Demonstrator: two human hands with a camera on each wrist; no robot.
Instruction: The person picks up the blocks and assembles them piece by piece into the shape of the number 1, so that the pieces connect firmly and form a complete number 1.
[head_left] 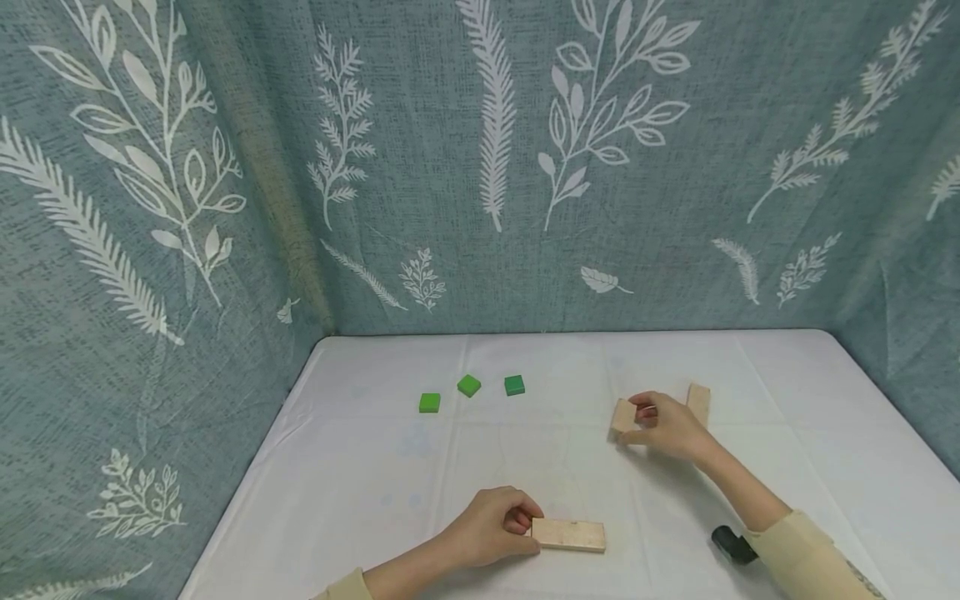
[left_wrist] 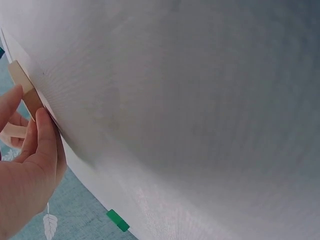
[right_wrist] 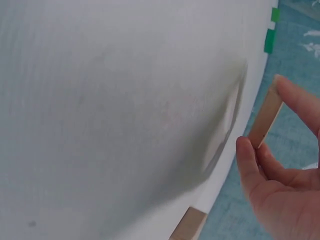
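My left hand [head_left: 498,527] is at the front of the table, thumb and fingers pinching the left end of a flat, pale wooden block [head_left: 568,535]. That block runs sideways to the right of the fingers; in the left wrist view the wooden block [left_wrist: 26,90] shows between thumb and fingertips. Farther back on the right, my right hand [head_left: 667,423] grips a second wooden block [head_left: 622,417], thumb at one edge and fingertips at the opposite one. The right wrist view shows this block [right_wrist: 266,117] spanning the thumb and fingers. A third wooden block [head_left: 699,403] lies just behind the right hand, partly covered by it.
Three small green blocks stand toward the back: a light green one [head_left: 430,403], another turned cornerwise [head_left: 469,385] and a darker one [head_left: 514,385]. A black object [head_left: 732,545] sits by the right sleeve. Patterned curtains [head_left: 420,167] enclose the white-covered table [head_left: 360,467].
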